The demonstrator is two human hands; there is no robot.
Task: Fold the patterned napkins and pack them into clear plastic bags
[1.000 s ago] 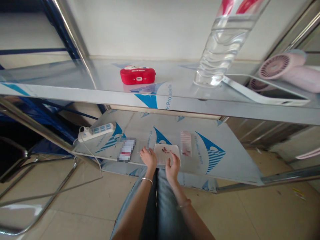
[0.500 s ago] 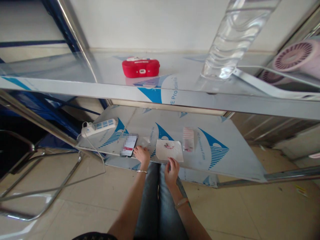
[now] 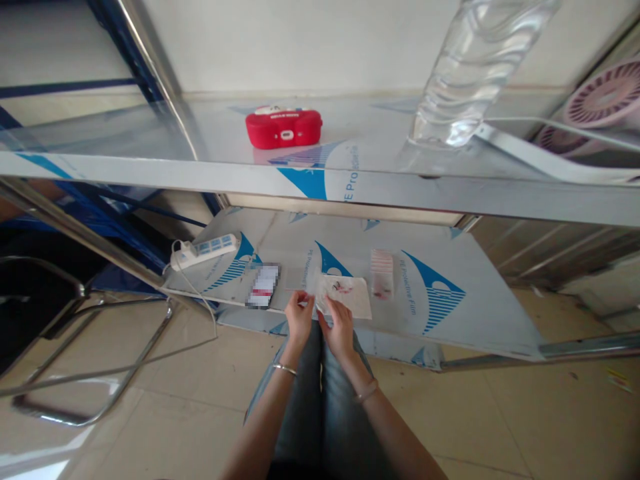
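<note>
— What is held at the front edge of the lower shelf?

— A small, clear, flat plastic bag is pinched between the two hands, just above that front edge. The left hand is closed on the bag's left side with thumb and fingertips together; the right hand is closed on its right side in the same way, the other fingers loosely curled. The bag looks thin and glossy; what it contains cannot be told.

— And what is found just beside it?

— A white sheet, flat and roughly square, is laid at the front edge, touching or nearly touching the right hand; small red pieces are seen on it. A narrow clear packet with red at its lower end is placed just to the right of the sheet. A phone is laid to the left of the hands, and a white power strip is set near the shelf's left corner.

— What are the shelves made of?

— Smooth metal covered in blue-printed protective film. On the upper shelf a rounded red case, a ribbed clear bottle and a pink fan are seen.
</note>
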